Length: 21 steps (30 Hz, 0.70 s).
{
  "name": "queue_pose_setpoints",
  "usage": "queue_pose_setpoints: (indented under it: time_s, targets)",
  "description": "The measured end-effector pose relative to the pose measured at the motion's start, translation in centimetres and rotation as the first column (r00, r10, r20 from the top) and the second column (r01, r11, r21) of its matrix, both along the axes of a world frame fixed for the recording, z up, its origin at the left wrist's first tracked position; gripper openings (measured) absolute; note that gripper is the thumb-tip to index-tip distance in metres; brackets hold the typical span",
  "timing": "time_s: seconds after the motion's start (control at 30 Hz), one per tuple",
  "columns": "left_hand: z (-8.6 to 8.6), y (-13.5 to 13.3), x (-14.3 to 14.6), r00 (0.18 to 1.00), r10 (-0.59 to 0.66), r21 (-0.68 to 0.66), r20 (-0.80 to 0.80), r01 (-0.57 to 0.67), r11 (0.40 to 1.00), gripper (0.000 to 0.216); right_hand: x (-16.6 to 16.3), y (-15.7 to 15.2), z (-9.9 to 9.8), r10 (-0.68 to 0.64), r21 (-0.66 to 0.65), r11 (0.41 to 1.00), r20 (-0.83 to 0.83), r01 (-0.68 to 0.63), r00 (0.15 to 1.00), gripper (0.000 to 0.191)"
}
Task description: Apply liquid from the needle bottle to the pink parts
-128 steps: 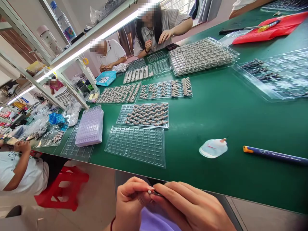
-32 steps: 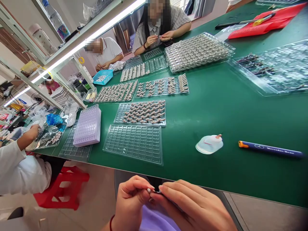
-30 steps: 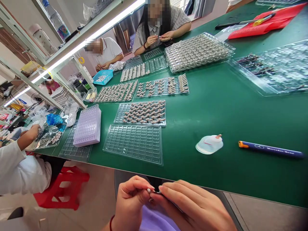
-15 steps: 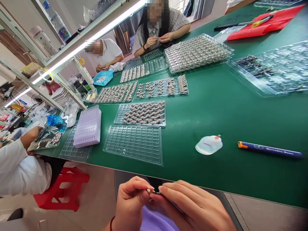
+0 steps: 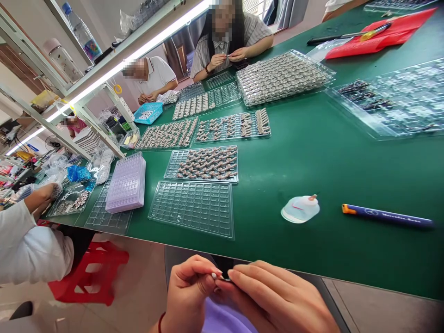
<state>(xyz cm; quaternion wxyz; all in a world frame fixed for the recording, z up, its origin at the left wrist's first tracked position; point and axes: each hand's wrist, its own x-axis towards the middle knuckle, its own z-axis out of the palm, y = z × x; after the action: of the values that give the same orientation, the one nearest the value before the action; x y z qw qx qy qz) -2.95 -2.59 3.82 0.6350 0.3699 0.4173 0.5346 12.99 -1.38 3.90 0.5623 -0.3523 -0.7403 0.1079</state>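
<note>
My left hand is closed, with thumb and forefinger pinching a small white part in front of the table's near edge. Closed beside it, my right hand grips a thin metal tool. Only its shiny tip shows, against or very close to the white part; the fingers cover the rest, so its kind is unclear. Beyond my hands, on the green table, lies a clear plastic tray with many small pockets. A squat translucent bottle and a dark blue pen-shaped item are to the right.
Trays of small parts and a tall tray stack stand farther back. Lilac trays are piled at left. A red bag lies at far right. Co-workers sit behind and at left, near a red stool.
Both hands stay almost in place, the metal tip showing slightly more beside the white part. At left, a co-worker's arm has shifted a little. The camera view has moved slightly.
</note>
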Motion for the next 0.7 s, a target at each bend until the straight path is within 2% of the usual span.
queue_pose_setpoints:
  time_s: [0.6, 0.7]
  targets:
    - [0.02, 0.14, -0.07, 1.000, -0.021, 0.012, 0.016, 0.021, 1.000, 0.009, -0.14, 0.50, 0.20, 0.006, 0.006, 1.000, -0.032, -0.005, 0.999, 0.008]
    - [0.08, 0.21, 0.03, 0.999, -0.027, 0.019, 0.023, 0.027, 0.999, 0.008, -0.08, 0.55, 0.50, 0.029, -0.056, 0.998, -0.078, -0.034, 0.996, 0.008]
